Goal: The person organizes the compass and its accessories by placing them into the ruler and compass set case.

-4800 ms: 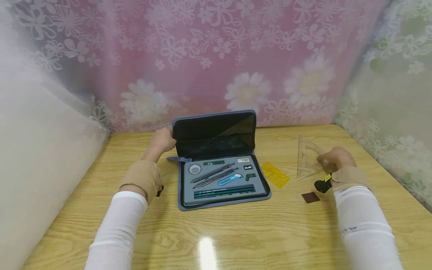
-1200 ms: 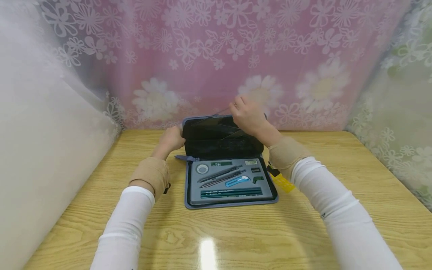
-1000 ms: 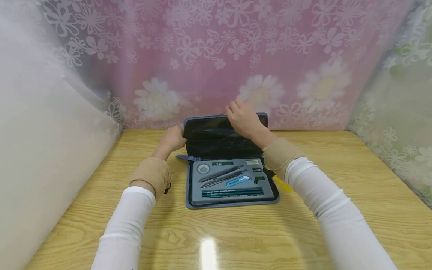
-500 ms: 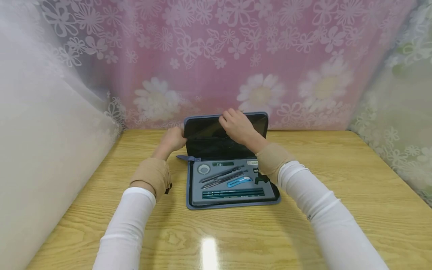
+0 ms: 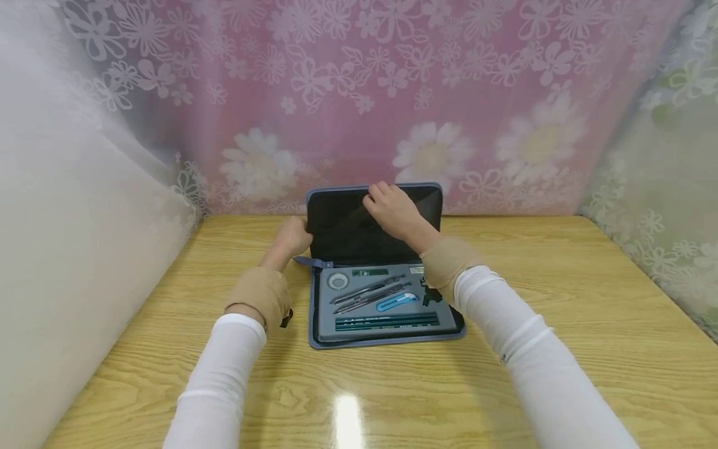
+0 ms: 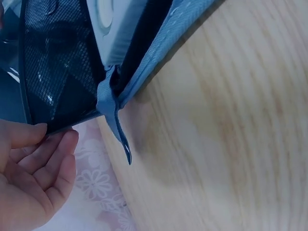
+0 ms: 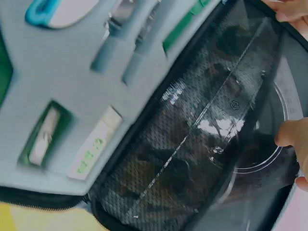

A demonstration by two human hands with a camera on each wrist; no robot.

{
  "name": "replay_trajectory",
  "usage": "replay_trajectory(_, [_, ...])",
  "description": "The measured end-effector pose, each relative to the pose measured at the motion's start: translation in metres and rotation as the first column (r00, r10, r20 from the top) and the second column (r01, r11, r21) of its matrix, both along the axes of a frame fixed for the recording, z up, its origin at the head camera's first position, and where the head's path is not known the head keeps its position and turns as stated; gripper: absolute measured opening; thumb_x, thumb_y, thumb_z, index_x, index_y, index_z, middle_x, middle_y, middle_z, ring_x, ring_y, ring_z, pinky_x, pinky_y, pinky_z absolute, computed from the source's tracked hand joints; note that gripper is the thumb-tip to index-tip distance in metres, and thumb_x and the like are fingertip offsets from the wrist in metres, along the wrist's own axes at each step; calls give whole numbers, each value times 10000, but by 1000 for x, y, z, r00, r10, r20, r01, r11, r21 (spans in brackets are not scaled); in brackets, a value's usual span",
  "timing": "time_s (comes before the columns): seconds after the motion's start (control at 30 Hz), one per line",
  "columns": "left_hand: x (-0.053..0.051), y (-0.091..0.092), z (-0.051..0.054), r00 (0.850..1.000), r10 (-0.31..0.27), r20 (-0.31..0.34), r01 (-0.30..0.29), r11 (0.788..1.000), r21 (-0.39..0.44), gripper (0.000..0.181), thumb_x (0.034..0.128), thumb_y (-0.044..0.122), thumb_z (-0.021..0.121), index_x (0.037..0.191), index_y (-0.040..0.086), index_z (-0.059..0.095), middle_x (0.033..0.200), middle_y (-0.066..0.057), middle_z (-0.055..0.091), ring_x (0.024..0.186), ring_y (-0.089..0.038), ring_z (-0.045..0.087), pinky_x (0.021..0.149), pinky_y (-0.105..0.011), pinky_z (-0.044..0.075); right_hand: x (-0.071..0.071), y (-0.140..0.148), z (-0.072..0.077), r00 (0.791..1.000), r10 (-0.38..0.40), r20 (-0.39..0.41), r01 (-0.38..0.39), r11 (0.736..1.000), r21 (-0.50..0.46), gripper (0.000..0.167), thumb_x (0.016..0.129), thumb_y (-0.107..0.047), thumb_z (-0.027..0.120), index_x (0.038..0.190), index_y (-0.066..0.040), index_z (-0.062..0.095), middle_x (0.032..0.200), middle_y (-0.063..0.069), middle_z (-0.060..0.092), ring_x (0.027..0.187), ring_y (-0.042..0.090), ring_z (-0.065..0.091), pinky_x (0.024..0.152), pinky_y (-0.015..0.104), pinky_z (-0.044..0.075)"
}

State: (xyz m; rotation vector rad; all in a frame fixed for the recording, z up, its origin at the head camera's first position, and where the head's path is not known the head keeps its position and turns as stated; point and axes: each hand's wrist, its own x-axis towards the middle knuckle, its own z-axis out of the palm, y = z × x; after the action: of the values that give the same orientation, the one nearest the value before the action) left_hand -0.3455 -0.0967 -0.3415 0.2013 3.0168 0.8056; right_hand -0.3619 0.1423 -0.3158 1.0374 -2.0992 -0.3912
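Observation:
A blue zippered drawing case (image 5: 387,342) lies with its lid (image 5: 339,224) raised. My left hand (image 5: 293,236) holds the lid's left edge between thumb and fingers, also seen in the left wrist view. In front of the lid near its top edge, my right hand (image 5: 395,212) pinches a clear set square (image 7: 289,96) with a protractor arc. Part of that set square is tucked behind the lid's mesh pocket (image 7: 159,144). The grey tray (image 5: 331,333) holds pencils (image 5: 387,322), a blue cutter (image 5: 397,302), two compasses (image 5: 370,293) and a tape roll (image 5: 338,281).
An eraser (image 7: 94,144) and a sharpener (image 7: 45,134) sit in the tray, partly behind my right wrist in the head view. Something yellow (image 7: 7,219) lies by the case. A zip strap (image 6: 113,115) sticks out at the left hinge. A flowered curtain (image 5: 359,112) hangs behind the table (image 5: 224,374).
My right hand has brought the set square from the table's right side to the lid and lowered it into the pocket. My left hand stays at the lid's edge; the lid tilts slightly differently.

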Motion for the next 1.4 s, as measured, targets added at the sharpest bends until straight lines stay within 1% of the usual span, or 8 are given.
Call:
replay_trajectory(0.23, [-2,9,-9,998,11,55,-12,1000,18,197,805,-14,440,637,83,476,693,-64,501,636,-225,460,546,-293,370,0,-9,-17,996,-90,-26,93,979,180,92,863,-79,651,943,-34,665,915,116,496,750,220,469,613,297,422])
replay_trajectory(0.37, [-4,12,-10,999,26,44,-26,1000,9,211,801,-20,437,621,90,452,681,-61,481,630,-223,440,540,-291,355,-2,-10,-18,991,-133,-10,132,968,213,115,860,-79,655,959,-22,663,932,117,501,775,221,477,652,298,435])
replay_trajectory(0.57, [-9,18,-8,999,46,24,-46,999,-17,191,802,9,456,622,67,483,718,-97,527,656,-251,481,573,-315,410,-7,-5,-16,990,-106,92,87,979,186,96,877,-63,621,929,8,661,923,135,507,759,233,512,654,313,480])
replay_trajectory(0.7, [-10,23,-7,998,68,16,-68,997,-39,132,812,30,489,738,-7,593,870,-169,616,782,-293,559,679,-366,478,-8,-3,-15,989,-80,124,58,983,173,102,888,-55,604,933,22,653,919,146,513,743,239,526,649,313,494])
replay_trajectory(0.83, [-12,28,-6,996,84,-18,-85,994,-68,161,821,44,513,843,-58,636,975,-208,630,896,-325,583,771,-401,487,-9,-2,-14,988,-79,132,57,984,168,103,894,-19,586,961,36,642,924,158,521,754,248,544,658,317,504])
replay_trajectory(0.97, [-11,31,-8,996,85,-6,-85,994,-62,172,828,51,523,877,-72,634,988,-204,619,899,-319,573,783,-395,482,-7,1,-18,983,-102,151,74,981,179,106,883,-5,599,972,36,638,925,158,519,766,249,551,672,316,512])
replay_trajectory(1.17, [-10,32,-18,996,84,-4,-84,995,-53,156,818,31,530,867,-79,629,979,-210,621,902,-325,576,793,-394,480,-6,4,-29,980,-92,179,63,985,159,107,876,0,604,968,35,644,929,153,521,788,250,552,702,314,509])
replay_trajectory(1.4, [-6,23,-20,995,104,-12,-105,992,-64,166,815,30,526,865,-91,629,955,-221,626,880,-329,585,767,-402,487,-6,-7,-24,976,-57,212,29,991,131,91,860,-12,626,935,27,662,909,140,529,776,251,540,679,322,501])
